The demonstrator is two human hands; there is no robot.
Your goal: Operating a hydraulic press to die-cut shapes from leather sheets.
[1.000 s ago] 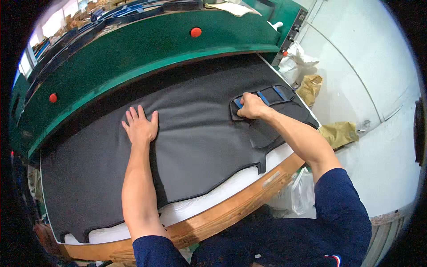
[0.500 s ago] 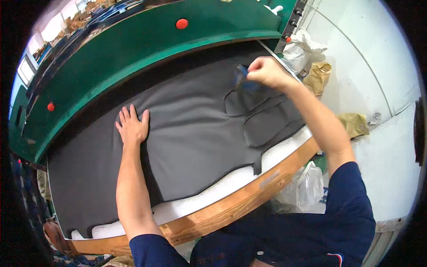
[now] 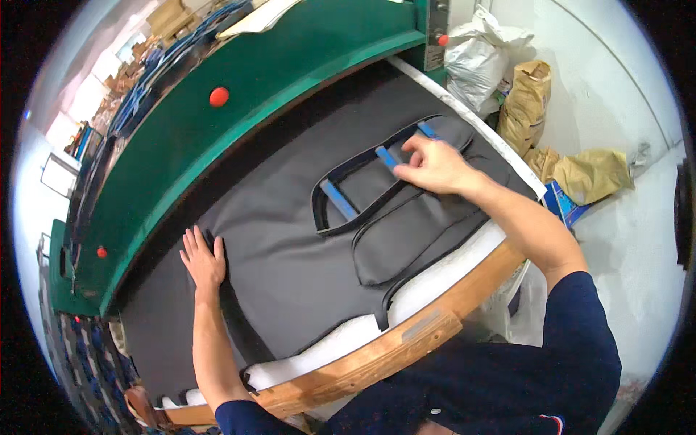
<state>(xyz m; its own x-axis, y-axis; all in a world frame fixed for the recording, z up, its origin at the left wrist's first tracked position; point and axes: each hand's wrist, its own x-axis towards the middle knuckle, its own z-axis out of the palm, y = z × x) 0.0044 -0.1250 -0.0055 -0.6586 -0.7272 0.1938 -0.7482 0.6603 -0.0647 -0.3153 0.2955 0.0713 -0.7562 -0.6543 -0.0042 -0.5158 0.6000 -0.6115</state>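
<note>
A dark grey, leather-like sheet (image 3: 268, 275) covers a white board (image 3: 341, 335) on the bench. My left hand (image 3: 204, 262) lies flat on the sheet with its fingers spread, close to a dark strip running toward the near edge. Farther right, a long, rounded cutting die (image 3: 322, 217) with black walls and blue crossbars lies on the sheet. Over its right part is my right hand (image 3: 437, 165), fingers curled and thumb apart, near the middle blue bar (image 3: 388, 157). Just nearer to me, a similar curved outline (image 3: 406, 243) shows in the sheet.
A green machine beam (image 3: 268, 80) with red buttons (image 3: 219, 96) spans the far side. Along the front runs a wooden edge (image 3: 362, 362). White sacks (image 3: 478, 61) and brown paper bags (image 3: 525, 105) stand at the right by a pale wall.
The die, raised and blurred in my right hand before, now lies flat on the sheet. My right hand has come down, its fingers looser. The view has shifted; my left hand stays flat.
</note>
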